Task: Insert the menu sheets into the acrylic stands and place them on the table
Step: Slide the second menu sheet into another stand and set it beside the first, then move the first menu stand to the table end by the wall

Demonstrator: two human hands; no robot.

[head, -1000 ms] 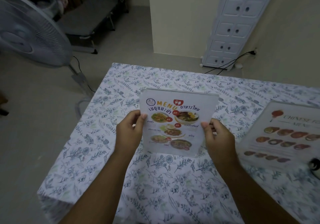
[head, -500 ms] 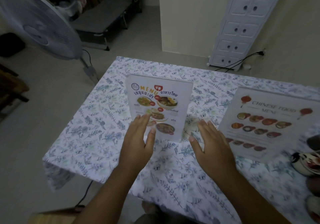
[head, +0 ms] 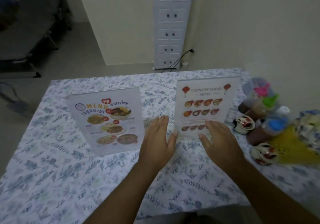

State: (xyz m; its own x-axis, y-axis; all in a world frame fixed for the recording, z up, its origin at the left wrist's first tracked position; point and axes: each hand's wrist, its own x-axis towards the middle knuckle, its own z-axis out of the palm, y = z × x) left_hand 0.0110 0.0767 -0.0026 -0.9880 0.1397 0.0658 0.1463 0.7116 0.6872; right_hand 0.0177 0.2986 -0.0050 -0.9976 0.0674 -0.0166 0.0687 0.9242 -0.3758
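Standing upright on the floral-clothed desk (head: 52,180), long axes vertical and printed faces toward the camera, are the clear acrylic Thai menu stand (head: 110,119) and the Chinese food menu stand (head: 204,106). Left hand (head: 158,142) and right hand (head: 220,142) spread flat, apparently grasping nothing.

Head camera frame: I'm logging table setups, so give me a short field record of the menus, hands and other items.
Thai menu stand: upright on tablecloth, untouched
Chinese menu stand: upright, to its right
Left hand: open, beside the Chinese stand's left edge
Right hand: open, in front of its lower part; contact unclear
Far right: sauce bottles, small cups
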